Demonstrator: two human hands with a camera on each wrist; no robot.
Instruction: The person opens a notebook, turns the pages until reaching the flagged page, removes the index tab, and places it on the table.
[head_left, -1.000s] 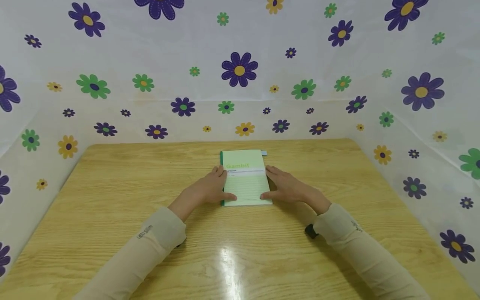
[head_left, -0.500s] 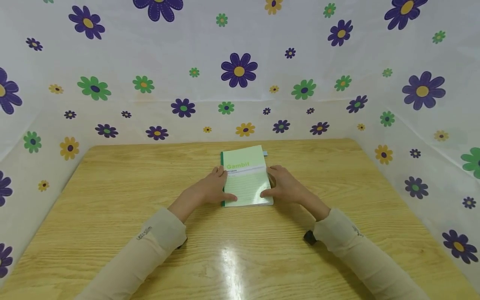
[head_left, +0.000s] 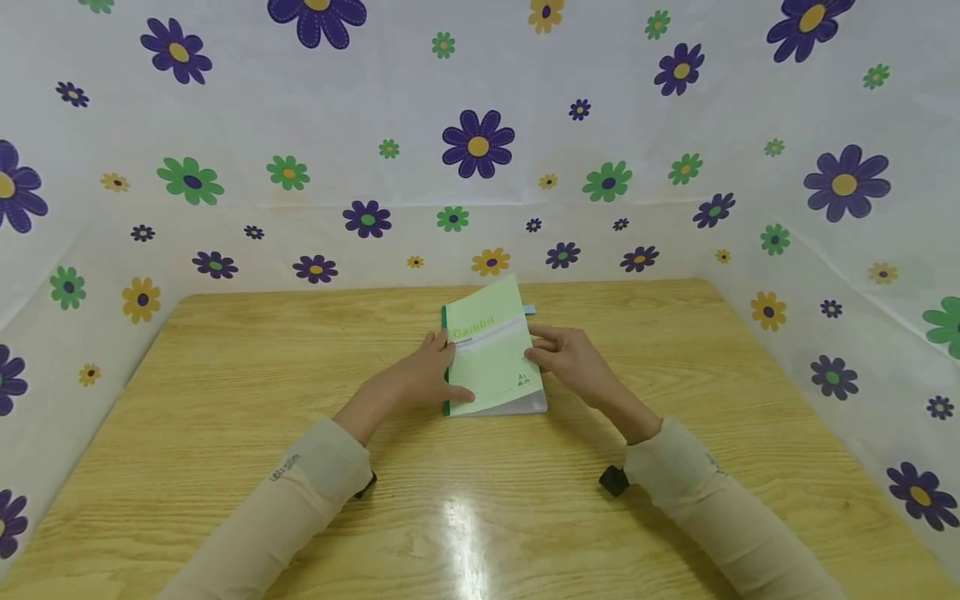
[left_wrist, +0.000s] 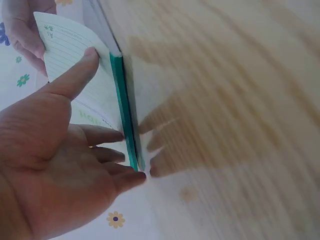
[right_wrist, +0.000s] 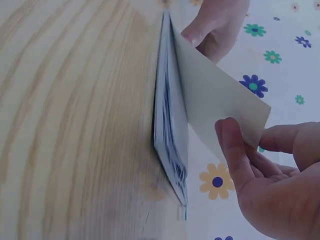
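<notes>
A light green notebook with "Gambit" on its front lies near the middle of the table, its dark green spine on the left. My left hand rests at the spine, fingertips against it and thumb laid on the cover's lower left part. With thumb and fingers my right hand pinches the right edge of the front cover. That cover stands raised at a slant from the pages, which stay on the table.
A small pale blue tab sticks out at the notebook's upper right. Around the wooden table hangs a white cloth with printed flowers, close behind the back edge. A dark object shows under the right cuff.
The right hand has lifted the cover's right edge, and the cover now tilts up from the pages. The left hand has stayed at the spine.
</notes>
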